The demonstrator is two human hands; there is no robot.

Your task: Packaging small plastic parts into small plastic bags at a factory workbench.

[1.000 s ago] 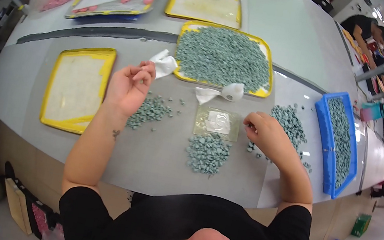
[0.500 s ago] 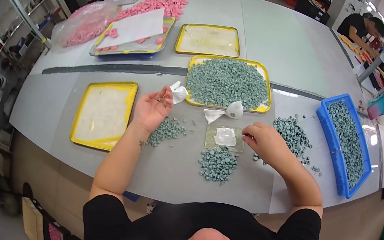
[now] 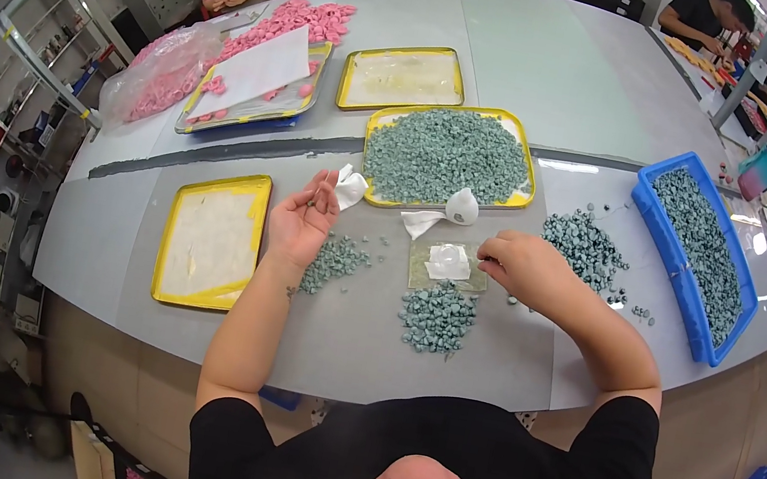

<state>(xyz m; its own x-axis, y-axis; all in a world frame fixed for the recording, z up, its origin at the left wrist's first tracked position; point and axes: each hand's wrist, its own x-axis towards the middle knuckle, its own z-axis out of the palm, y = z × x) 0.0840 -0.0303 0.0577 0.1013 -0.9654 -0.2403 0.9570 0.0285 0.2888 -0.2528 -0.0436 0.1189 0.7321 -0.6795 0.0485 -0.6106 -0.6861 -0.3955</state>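
My left hand [image 3: 301, 224] is raised palm up with curled fingertips close together; whatever they pinch is too small to make out. Just right of its fingers lies a white crumpled cloth piece [image 3: 349, 188]. Under its wrist is a loose pile of small grey-green pieces [image 3: 335, 260]. My right hand [image 3: 523, 266] is closed in a pinch at the right edge of a flat greenish plate [image 3: 419, 271] bearing a shiny clear-white patch [image 3: 449, 263]; what it holds is hidden. A heap of grey-green pieces [image 3: 437, 320] touches the plate's near side. Behind the plate sits a white knotted cloth [image 3: 462, 207].
A yellow-rimmed tray [image 3: 524, 198] heaped with green pieces stands ahead. Darker pieces [image 3: 580, 247] and a blue bin [image 3: 654, 209] lie right. Other yellow-rimmed trays [image 3: 162, 253] [image 3: 347, 81], pink pieces [image 3: 314, 20] and a plastic bag [image 3: 152, 79] are left and behind. Co-workers sit at far sides.
The view has shifted slightly. My left fingers have drawn closer together. My right hand stays pinched beside the plate, and the piles look the same.
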